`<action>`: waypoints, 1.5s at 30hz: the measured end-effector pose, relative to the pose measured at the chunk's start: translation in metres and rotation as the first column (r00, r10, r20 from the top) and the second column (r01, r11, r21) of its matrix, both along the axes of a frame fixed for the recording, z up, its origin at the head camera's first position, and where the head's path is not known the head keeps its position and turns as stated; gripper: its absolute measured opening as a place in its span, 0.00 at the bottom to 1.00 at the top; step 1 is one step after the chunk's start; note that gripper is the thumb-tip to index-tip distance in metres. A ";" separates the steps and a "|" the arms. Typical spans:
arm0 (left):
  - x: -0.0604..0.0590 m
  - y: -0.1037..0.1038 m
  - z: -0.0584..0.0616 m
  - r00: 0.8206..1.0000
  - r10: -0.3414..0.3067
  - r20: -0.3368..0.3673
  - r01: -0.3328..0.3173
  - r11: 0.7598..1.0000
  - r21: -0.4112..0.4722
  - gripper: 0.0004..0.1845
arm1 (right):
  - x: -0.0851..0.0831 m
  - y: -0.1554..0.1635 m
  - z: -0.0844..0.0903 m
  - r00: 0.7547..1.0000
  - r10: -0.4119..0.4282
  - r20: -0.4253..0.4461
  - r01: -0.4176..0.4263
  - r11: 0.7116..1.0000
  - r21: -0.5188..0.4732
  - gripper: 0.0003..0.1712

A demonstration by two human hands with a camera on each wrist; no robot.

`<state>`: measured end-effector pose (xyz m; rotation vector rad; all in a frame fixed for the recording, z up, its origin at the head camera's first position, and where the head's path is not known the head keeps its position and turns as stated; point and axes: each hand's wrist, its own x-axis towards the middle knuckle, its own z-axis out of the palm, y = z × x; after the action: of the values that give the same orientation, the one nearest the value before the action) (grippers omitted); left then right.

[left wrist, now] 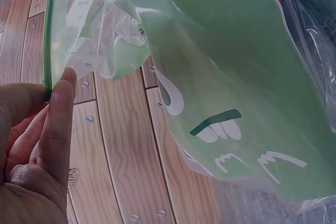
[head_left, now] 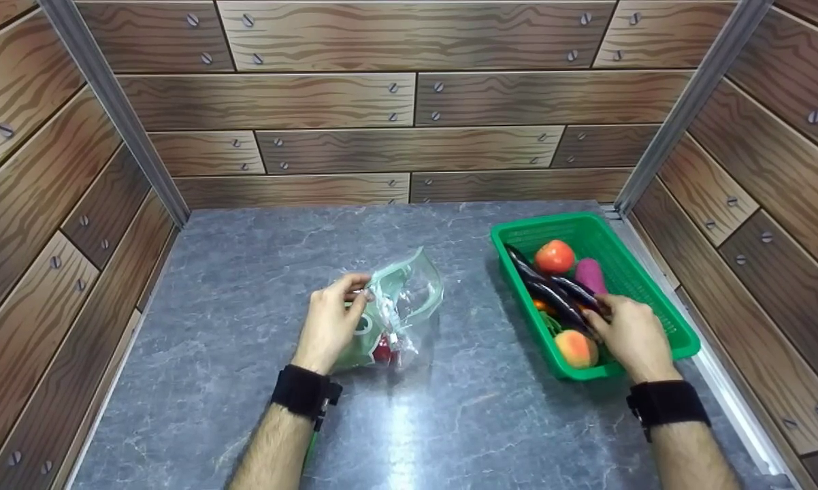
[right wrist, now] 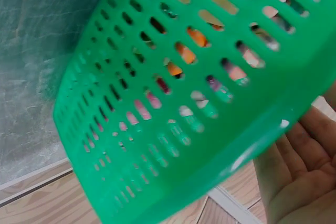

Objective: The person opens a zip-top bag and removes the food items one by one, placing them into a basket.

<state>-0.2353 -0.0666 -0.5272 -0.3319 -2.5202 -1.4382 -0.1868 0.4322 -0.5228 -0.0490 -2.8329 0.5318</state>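
Head view: a clear plastic bag [head_left: 399, 313] with green printing lies near the middle of the grey desk [head_left: 246, 286], something red showing inside it. The left hand [head_left: 331, 323] pinches the bag's rim, fingers curled on the green zip strip; the left wrist view shows the thumb against that strip [left wrist: 49, 51]. Toward the desk's right edge stands a green basket [head_left: 654, 299]. The right hand [head_left: 630, 337] reaches into the basket's near end, fingers curled around the end of a dark eggplant [head_left: 552, 289] that lies lengthwise along the basket's left side. A peach [head_left: 576, 348] sits just beside that hand at the basket's near corner. A tomato [head_left: 554, 256] and a purple vegetable [head_left: 591, 273] lie toward its far end. The right wrist view shows the basket's slotted wall [right wrist: 173, 124] close up.
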 end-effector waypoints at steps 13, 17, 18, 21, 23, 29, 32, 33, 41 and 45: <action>0.003 -0.001 -0.001 1.000 -0.005 0.000 0.005 1.000 0.006 0.16 | -0.012 -0.037 0.015 0.995 0.070 -0.067 -0.070 0.998 0.003 0.27; 0.003 -0.001 0.000 1.000 -0.005 0.005 0.005 1.000 0.010 0.16 | -0.018 -0.052 0.020 0.994 0.088 -0.070 -0.089 0.996 -0.008 0.27; 0.003 -0.001 0.000 1.000 -0.005 0.005 0.005 1.000 0.010 0.16 | -0.020 -0.056 0.021 0.993 0.095 -0.072 -0.096 0.995 -0.012 0.26; 0.003 -0.001 -0.001 1.000 -0.005 -0.001 0.005 1.000 0.009 0.16 | -0.024 -0.068 0.024 0.988 0.122 -0.096 -0.123 0.992 -0.006 0.25; 0.003 -0.001 -0.001 1.000 -0.002 -0.006 0.002 1.000 0.007 0.16 | -0.027 -0.077 0.026 0.984 0.138 -0.109 -0.139 0.990 0.000 0.24; 0.004 -0.001 -0.002 1.000 0.000 -0.019 0.000 1.000 0.013 0.16 | -0.035 -0.101 0.032 0.983 0.152 -0.107 -0.151 0.988 0.015 0.26; 0.005 -0.001 -0.004 1.000 -0.002 -0.014 0.002 1.000 0.014 0.16 | -0.037 -0.112 0.033 0.982 0.158 -0.104 -0.156 0.987 0.025 0.28; 0.005 -0.001 -0.005 1.000 -0.002 -0.011 0.002 1.000 0.012 0.16 | -0.037 -0.115 0.033 0.981 0.163 -0.108 -0.161 0.986 0.031 0.28; 0.011 0.001 -0.014 1.000 -0.015 0.007 0.015 1.000 0.012 0.17 | -0.034 -0.145 0.029 0.963 0.236 -0.131 -0.231 0.972 0.049 0.28; 0.015 0.001 -0.018 1.000 -0.021 0.019 0.021 1.000 0.004 0.16 | -0.032 -0.160 0.025 0.954 0.266 -0.137 -0.259 0.964 0.065 0.27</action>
<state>-0.2203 -0.0657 -0.5451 -0.3472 -2.5357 -1.4607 -0.2183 0.2724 -0.4983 0.3653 -2.7223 0.5004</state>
